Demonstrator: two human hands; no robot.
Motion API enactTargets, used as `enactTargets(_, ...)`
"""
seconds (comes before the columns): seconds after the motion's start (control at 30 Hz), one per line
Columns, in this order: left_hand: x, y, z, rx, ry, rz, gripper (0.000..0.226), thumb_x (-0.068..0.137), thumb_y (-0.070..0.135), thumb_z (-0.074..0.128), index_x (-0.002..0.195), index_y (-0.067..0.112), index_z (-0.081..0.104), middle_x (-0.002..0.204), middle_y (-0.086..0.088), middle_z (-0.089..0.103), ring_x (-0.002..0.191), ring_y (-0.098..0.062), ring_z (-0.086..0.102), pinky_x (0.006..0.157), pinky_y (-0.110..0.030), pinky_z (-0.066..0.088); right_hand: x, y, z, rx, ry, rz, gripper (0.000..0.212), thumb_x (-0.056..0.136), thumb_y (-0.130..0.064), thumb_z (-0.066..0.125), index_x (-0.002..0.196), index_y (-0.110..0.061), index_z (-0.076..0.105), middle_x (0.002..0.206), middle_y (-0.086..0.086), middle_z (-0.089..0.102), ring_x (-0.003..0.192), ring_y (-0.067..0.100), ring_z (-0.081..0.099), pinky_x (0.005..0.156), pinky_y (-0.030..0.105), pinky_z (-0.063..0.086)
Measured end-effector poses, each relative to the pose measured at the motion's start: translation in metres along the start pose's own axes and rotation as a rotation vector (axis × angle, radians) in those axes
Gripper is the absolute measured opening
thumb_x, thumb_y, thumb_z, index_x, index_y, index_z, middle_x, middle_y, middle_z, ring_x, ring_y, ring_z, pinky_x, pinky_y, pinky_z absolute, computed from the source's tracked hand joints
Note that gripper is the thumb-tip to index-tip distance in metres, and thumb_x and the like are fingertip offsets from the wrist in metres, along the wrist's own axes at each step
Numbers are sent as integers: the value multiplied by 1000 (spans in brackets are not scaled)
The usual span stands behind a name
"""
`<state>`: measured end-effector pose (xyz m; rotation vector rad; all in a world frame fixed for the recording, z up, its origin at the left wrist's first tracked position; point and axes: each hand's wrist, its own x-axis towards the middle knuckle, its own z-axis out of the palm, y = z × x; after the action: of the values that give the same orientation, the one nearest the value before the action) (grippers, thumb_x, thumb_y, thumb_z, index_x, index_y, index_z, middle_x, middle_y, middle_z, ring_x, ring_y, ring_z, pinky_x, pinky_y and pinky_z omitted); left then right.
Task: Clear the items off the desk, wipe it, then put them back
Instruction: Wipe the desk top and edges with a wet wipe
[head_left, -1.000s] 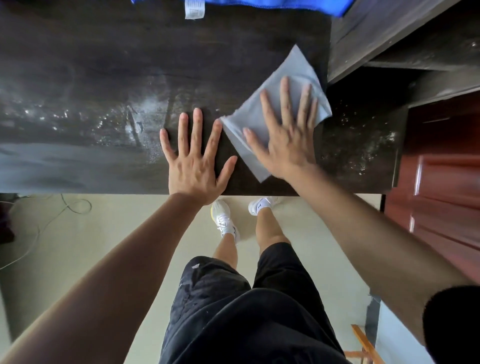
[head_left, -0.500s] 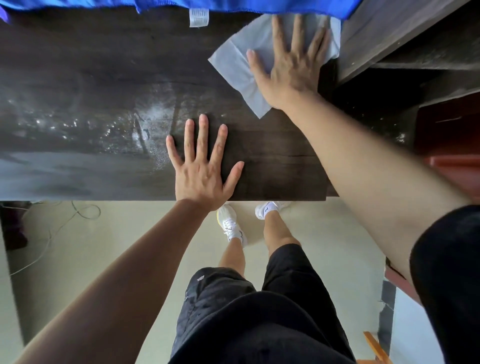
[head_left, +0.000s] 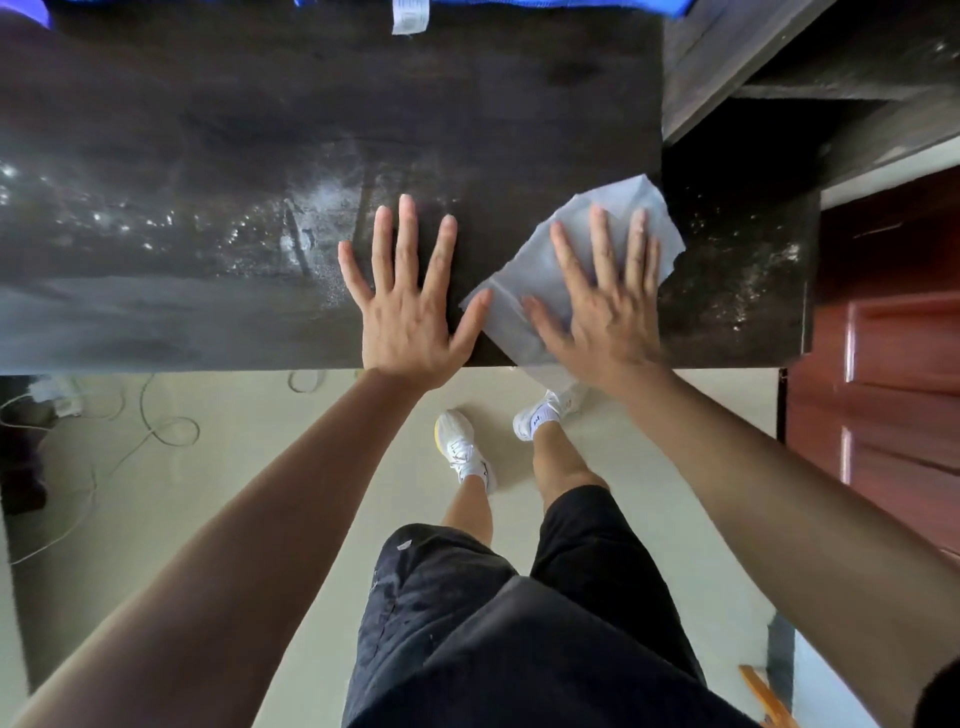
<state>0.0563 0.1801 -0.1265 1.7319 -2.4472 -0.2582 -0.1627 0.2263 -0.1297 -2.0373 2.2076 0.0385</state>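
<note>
The dark wooden desk (head_left: 218, 130) fills the upper half of the view, with pale dusty smears across its left and middle. My left hand (head_left: 408, 306) lies flat on it near the front edge, fingers spread. Just to the right, my right hand (head_left: 602, 301) presses flat on a pale grey wipe (head_left: 530, 280) at the desk's right front corner. A corner of the wipe hangs over the front edge.
A blue cloth (head_left: 545, 5) with a white label lies along the desk's far edge. A lower dark shelf (head_left: 737, 270) adjoins the desk on the right, next to a red-brown door (head_left: 883, 364). Cables (head_left: 156, 431) trail on the floor at left.
My right hand has drawn the wipe from the desk's far right corner back to the front edge. My left hand has stayed flat in the same place.
</note>
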Motion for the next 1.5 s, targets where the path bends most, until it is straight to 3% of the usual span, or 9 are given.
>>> enactTargets(0.2,2,-66,-23,65,164,-119,71,98,67,29,157,27,26,164,-17,18,151,-37,13,115,-67,7,-8,2,0,-55,-31,-26,78,97,-72,26,161,-29,14,168,15,10,151,49,3,121,63,8)
enactTargets(0.37,-9,-154,-34,107,64,-282,80,95,74,24,158,24,20,165,-17,11,152,-38,7,115,-69,3,12,-30,-1,-49,-54,-126,80,96,-74,25,161,-27,16,168,15,8,151,51,1,121,63,6)
enactTargets(0.57,-8,-153,-32,56,52,-297,81,94,74,23,156,21,24,165,-15,14,152,-33,10,118,-63,7,79,-120,1,-47,-54,-285,83,92,-80,13,160,-32,11,169,11,7,152,48,0,123,61,3)
enactTargets(0.8,-8,-152,-37,13,51,-303,85,93,74,21,156,18,24,165,-13,14,152,-30,11,119,-60,6,149,-133,-12,-38,-95,-160,80,91,-80,3,159,-39,-2,170,7,-4,153,43,-7,124,57,-1)
enactTargets(1.0,-9,-152,-37,4,49,-294,85,92,74,20,155,19,28,165,-12,15,152,-29,12,119,-60,6,147,-117,-14,34,-86,203,79,92,-77,5,160,-37,2,169,9,-4,152,45,-8,122,60,-1)
enactTargets(1.2,-9,-155,-39,-4,37,-292,86,92,75,17,155,19,29,165,-11,15,152,-29,12,120,-60,6,45,-165,3,55,-13,-160,71,99,-69,31,158,-30,29,166,11,21,150,52,8,120,62,9)
enactTargets(1.37,-8,-154,-39,-5,53,-291,86,92,76,17,154,18,31,165,-12,17,152,-30,14,119,-60,7,25,-120,6,9,-18,-279,71,99,-71,28,159,-34,26,167,9,18,151,49,6,121,61,10)
enactTargets(1.5,-8,-154,-37,-2,66,-296,85,92,76,22,154,19,31,165,-11,18,152,-29,14,119,-60,7,29,-48,-3,8,-31,39,74,97,-73,24,159,-33,22,167,11,16,151,49,5,122,61,7)
